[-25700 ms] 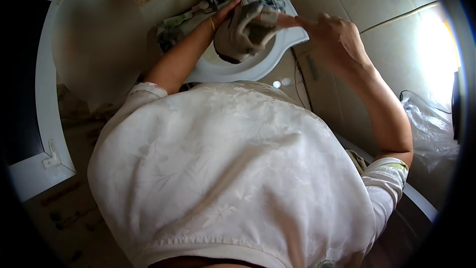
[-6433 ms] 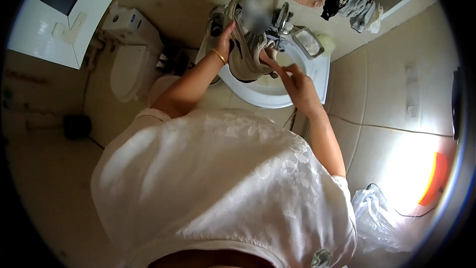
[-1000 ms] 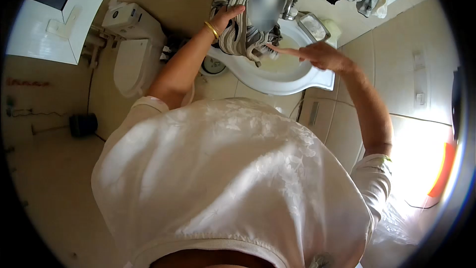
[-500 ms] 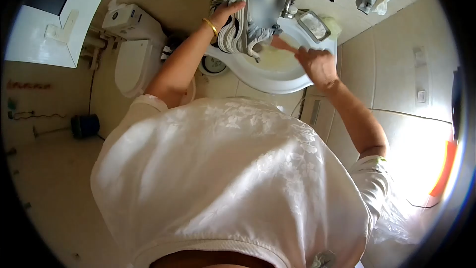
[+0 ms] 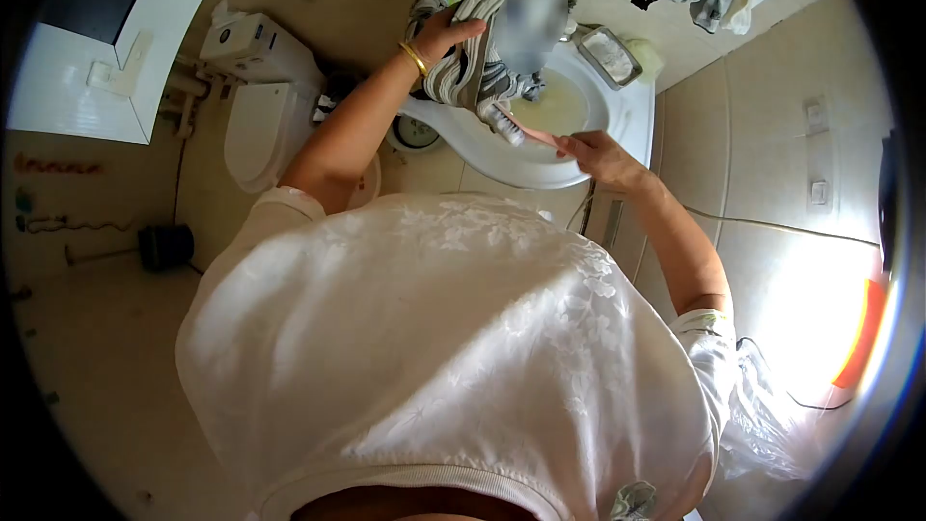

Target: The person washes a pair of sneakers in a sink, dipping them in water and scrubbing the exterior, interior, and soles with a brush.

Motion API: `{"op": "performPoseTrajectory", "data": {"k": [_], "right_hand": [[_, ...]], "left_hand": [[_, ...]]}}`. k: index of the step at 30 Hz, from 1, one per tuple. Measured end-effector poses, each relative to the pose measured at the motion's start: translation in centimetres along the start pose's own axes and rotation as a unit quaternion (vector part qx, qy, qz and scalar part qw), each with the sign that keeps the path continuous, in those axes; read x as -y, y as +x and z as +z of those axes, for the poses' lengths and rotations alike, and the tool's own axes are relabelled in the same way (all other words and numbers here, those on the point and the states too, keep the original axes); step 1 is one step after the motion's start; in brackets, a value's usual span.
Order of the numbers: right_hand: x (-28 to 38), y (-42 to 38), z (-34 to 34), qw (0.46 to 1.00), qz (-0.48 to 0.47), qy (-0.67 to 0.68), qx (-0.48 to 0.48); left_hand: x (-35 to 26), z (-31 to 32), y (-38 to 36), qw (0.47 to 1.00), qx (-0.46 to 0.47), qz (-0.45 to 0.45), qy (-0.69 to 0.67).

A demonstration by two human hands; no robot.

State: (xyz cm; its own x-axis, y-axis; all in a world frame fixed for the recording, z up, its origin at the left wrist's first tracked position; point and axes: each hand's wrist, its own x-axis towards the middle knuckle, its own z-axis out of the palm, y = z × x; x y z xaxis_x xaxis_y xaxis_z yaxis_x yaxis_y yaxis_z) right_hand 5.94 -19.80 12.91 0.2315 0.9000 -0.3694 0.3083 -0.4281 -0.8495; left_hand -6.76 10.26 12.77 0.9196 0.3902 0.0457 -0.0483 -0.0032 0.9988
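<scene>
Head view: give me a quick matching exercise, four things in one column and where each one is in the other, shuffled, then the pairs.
Things:
1. shoe
2. brush
3. soap dish
4. toilet

Places:
A. on the back rim of the sink
B. gripped in the right hand, bristles toward the shoe
C. held over the basin by the left hand
D. on the floor, beside the sink

Pairs: 1-C, 2-B, 3-A, 4-D

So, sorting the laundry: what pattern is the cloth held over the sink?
Grey and white stripes on the cloth, clearest in the head view.
</scene>
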Motion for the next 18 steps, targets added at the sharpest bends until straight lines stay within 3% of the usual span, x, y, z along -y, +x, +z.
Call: {"op": "performPoseTrajectory", "data": {"k": [1,2,5,6,9,10,12,14,16,18], "right_hand": [[0.9,0.1,0.2,0.982,-0.08,-0.163,-0.059],[2.1,-0.6,0.0,0.938,-0.031,-0.324,-0.118],[3.7,-0.8,-0.1,0.772,-0.138,-0.552,-0.284],[4.0,-1.1,-0.4,0.719,-0.209,-0.565,-0.347],[1.0,-0.3,1.2,0.747,-0.135,-0.544,-0.357],[0.8,-0.3,2.5,0.804,-0.092,-0.504,-0.303],[0.7,-0.7,3.8,0.894,-0.044,-0.373,-0.244],[0.5,-0.8,3.6,0.953,-0.023,-0.221,-0.204],[0.5,-0.6,2.9,0.985,0.001,-0.045,-0.167],[1.1,0.8,3.5,0.975,0.045,0.117,-0.186]], "left_hand": [[0.2,0.1,0.1,1.0,-0.007,0.002,0.007],[0.5,0.3,0.1,1.0,-0.013,0.003,0.013],[1.8,0.1,0.3,0.999,-0.042,0.013,-0.024],[1.7,0.3,0.1,0.995,-0.069,0.022,-0.063],[1.7,0.7,-0.4,0.991,-0.108,0.01,-0.083],[1.5,0.6,-0.3,0.993,-0.099,0.003,-0.067],[1.5,0.2,0.3,0.995,-0.064,0.01,-0.071],[2.6,0.0,0.4,0.99,-0.103,-0.02,-0.09],[3.6,-0.1,0.7,0.978,-0.113,-0.046,-0.168],[2.2,1.6,-0.6,0.963,-0.122,-0.081,-0.228]]}}
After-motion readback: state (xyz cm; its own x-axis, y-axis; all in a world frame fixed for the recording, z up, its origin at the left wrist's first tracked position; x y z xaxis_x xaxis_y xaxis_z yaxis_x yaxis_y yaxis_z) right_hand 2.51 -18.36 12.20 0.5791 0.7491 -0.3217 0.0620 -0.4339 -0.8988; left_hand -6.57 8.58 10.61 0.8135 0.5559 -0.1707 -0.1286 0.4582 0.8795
